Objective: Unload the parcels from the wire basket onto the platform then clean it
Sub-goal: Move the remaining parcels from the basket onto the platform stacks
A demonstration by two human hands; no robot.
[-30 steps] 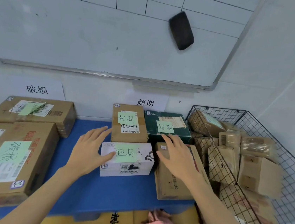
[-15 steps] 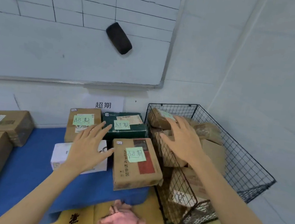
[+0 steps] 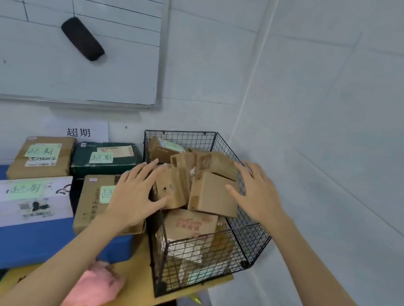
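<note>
At worktop right edge: wire basket, parcels inside. Just left: platform bearing four boxes. Near front edge: cloth.

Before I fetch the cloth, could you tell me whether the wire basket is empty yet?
Not empty. Brown parcels are heaped to the rim of the wire basket; more show through its front mesh.

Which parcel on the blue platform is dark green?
The dark green parcel at back right, beside the wire basket; the other three are brown or white.

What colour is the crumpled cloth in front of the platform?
The cloth is pink; head view shows it best.
</note>
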